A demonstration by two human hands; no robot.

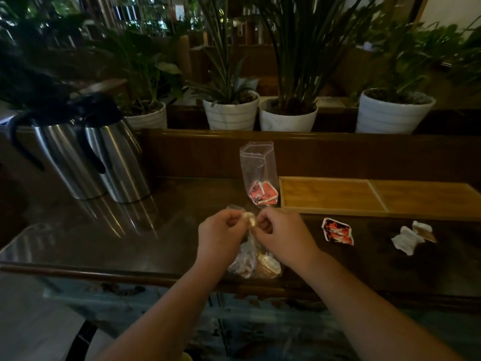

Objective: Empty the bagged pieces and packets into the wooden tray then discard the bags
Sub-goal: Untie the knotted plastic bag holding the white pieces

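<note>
A small clear bag of golden pieces (pixel 256 264) rests near the table's front edge. My left hand (pixel 221 237) and my right hand (pixel 282 235) both pinch its twisted, knotted top, held just above the bag. Behind them an open clear bag (pixel 256 165) stands upright with red packets (pixel 263 195) at its bottom. The wooden tray (pixel 333 195), with two compartments, lies to the right of that bag and looks bare inside. A loose red packet (pixel 337 231) and white packets (pixel 411 237) lie on the table in front of the tray.
Two steel thermos jugs (pixel 88 157) with black lids stand at the left on the dark glossy table (pixel 130 243). Potted plants in white pots (pixel 287 113) line a ledge behind the wooden backboard. The table's front edge runs just below the bag.
</note>
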